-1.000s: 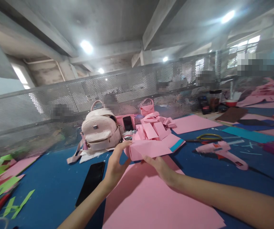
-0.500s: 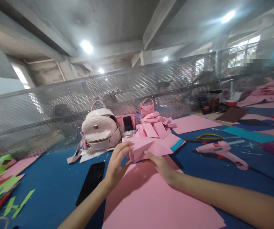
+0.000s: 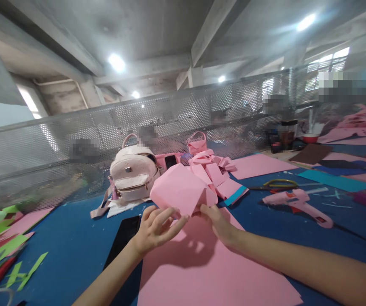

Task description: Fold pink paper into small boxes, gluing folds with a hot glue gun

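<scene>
Both my hands hold a folded pink paper box (image 3: 183, 190) lifted above a large pink sheet (image 3: 208, 263) on the blue table. My left hand (image 3: 156, 227) grips its lower left edge, fingers curled against the paper. My right hand (image 3: 216, 221) pinches its lower right edge. The box is tilted so a broad flat face points toward me. Behind it lies a pile of pink paper pieces (image 3: 213, 170).
A pale pink backpack (image 3: 133, 174) stands at the back by a perforated metal screen (image 3: 74, 148). A black phone (image 3: 124, 236) lies left of the sheet. A pink glue gun (image 3: 297, 202) and scissors (image 3: 274, 185) lie to the right. Green paper scraps (image 3: 7, 255) lie far left.
The pink box has been raised off the sheet and turned so its flat face tips up toward me; both hands shifted to its lower edges.
</scene>
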Tool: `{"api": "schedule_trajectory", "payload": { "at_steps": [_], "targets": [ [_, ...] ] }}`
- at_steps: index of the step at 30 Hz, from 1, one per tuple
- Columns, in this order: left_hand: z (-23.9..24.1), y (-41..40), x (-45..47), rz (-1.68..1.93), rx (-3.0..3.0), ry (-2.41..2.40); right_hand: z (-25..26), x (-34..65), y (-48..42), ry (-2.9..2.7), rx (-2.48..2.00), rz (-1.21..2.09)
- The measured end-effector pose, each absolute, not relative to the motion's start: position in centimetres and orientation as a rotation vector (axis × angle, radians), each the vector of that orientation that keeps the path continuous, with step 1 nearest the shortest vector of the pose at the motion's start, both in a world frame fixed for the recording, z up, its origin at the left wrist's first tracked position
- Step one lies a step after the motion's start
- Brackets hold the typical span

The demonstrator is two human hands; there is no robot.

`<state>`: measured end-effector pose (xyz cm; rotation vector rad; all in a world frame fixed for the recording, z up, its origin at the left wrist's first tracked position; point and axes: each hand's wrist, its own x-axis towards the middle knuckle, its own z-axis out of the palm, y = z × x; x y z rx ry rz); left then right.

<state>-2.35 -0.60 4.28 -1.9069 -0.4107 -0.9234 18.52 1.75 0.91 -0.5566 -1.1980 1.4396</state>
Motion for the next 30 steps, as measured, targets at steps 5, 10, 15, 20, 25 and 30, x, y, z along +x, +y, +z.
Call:
{"api": "schedule_trajectory", "payload": {
  "at_steps": [5, 10, 15, 20, 25, 30],
  "targets": [
    [4.7, -0.6, -2.1, -0.924, -1.884, -0.386, 0.6, 18.4, 2.1, -1.157, -0.532, 1.512],
    [5.1, -0.7, -2.1, -0.905, -1.899, -0.367, 0.9, 18.3, 2.1, -1.130, -0.527, 1.516],
    [5.2, -0.8, -1.9, -0.887, -1.859, -0.416, 0.6, 18.3, 2.2, -1.049, -0.527, 1.584],
    [5.5, -0.9, -1.9, -0.885, -1.833, -0.460, 0.4, 18.3, 2.1, -0.950, -0.617, 1.667],
    [5.6, -0.7, -1.3, -0.944, -1.821, -0.441, 1.0, 18.4, 2.0, -1.010, -0.575, 1.772],
    [5.2, -0.5, -1.6, -0.927, -1.841, -0.416, 0.8, 18.3, 2.5, -0.989, -0.517, 1.845]
  ]
}}
